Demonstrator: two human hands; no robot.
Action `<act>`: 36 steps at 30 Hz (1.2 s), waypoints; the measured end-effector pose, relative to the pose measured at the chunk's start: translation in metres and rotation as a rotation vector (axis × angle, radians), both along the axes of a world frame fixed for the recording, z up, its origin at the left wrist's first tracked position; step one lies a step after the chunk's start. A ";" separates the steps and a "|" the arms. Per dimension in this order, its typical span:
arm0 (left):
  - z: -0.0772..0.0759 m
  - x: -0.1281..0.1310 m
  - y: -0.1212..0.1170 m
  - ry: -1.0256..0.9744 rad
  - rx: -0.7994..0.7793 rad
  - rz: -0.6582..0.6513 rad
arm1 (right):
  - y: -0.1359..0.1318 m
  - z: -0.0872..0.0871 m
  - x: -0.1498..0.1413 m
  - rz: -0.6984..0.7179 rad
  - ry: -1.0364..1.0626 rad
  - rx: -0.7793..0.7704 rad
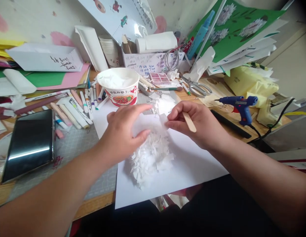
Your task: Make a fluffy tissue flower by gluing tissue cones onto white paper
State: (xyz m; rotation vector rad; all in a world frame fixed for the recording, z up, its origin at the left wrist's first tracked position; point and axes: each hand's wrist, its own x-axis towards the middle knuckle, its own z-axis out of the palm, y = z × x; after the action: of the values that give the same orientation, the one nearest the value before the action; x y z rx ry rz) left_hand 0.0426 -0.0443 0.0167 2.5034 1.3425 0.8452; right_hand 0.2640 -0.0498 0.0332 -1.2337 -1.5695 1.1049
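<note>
Pale, pink-spotted wall (37,24) backs a crowded wooden bench (90,208), where a white sheet (194,161) lies partly over a grey cutting mat (101,182) and reaches past the front edge. On the sheet sits a fluffy cluster of white paper petals (150,156), between the two forearms. The left hand (124,130) is spread at the cluster's far left side, thumb and fingers well apart with nothing between them; whether the thumb touches the petals I cannot tell. The right hand (197,121) pinches a small translucent paper piece (164,119) between thumb and forefinger, just beyond the cluster, and also keeps a flat wooden stick (189,122) tucked among its fingers. Behind the hands lies a heap of white paper scraps (164,104), with a printed paper bowl (119,93) to its left, holding something white. Markers (86,102) crowd the left side near a dark-screened device (29,141). Scissors (197,87) and a blue glue gun (242,107) lie to the right.
</note>
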 end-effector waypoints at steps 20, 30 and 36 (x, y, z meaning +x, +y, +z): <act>0.016 0.010 -0.024 -0.221 -0.518 -0.147 | -0.050 0.009 0.002 0.105 -0.059 -0.220; 0.023 0.012 -0.030 -0.212 -0.739 -0.051 | -0.048 0.029 0.039 0.167 0.095 0.083; 0.009 0.019 -0.034 0.129 -0.482 -0.089 | -0.058 0.038 0.047 0.133 -0.187 0.214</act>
State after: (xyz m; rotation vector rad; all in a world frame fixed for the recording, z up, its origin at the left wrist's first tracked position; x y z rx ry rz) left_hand 0.0616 -0.0787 0.0258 2.2399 1.2751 0.2956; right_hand 0.3115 -0.1075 0.0707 -1.1261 -1.8821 0.8950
